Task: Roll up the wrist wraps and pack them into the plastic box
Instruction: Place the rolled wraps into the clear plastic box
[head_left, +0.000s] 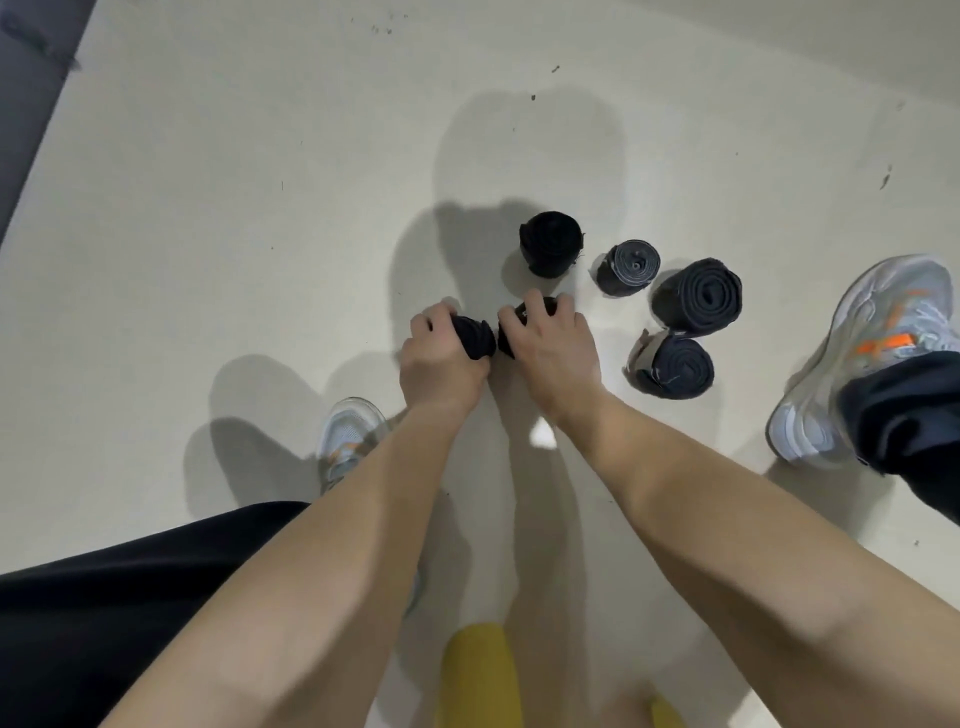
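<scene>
Right, rolling looks nearly done, packing not begun as far as this view shows. The left hand (441, 358) is closed round a black wrap roll (474, 339). The right hand (550, 349) is closed over a second black roll (511, 328), fingers curled across its top. The two rolls meet end to end between the hands, low over the floor (208, 234); cannot tell if they rest on it or if either is fully wound.

Four finished rolls stand on end on the floor, right of and beyond the hands:
- a black standing roll (550, 249), farthest out
- a small grey roll (628, 267) just beside it
- a large dark grey roll (698, 296)
- a dark grey roll with pale tab (672, 366), touching the large one

That makes six rolls counted. The plastic box is not in view, so all the packing is judged left to do, and the box's side is unknown.

As for room, the cluster is tight on the right, and the right shoe (857, 353) sits near the two dark grey rolls. A sweep that way risks knocking them over. The left shoe (349, 441) is close under the left forearm. There is wide floor ahead and to the left, bounded by a dark grey strip (31, 104) along the top-left edge. A yellow thing (478, 675) sits low between the forearms; what it is stays unclear.
</scene>
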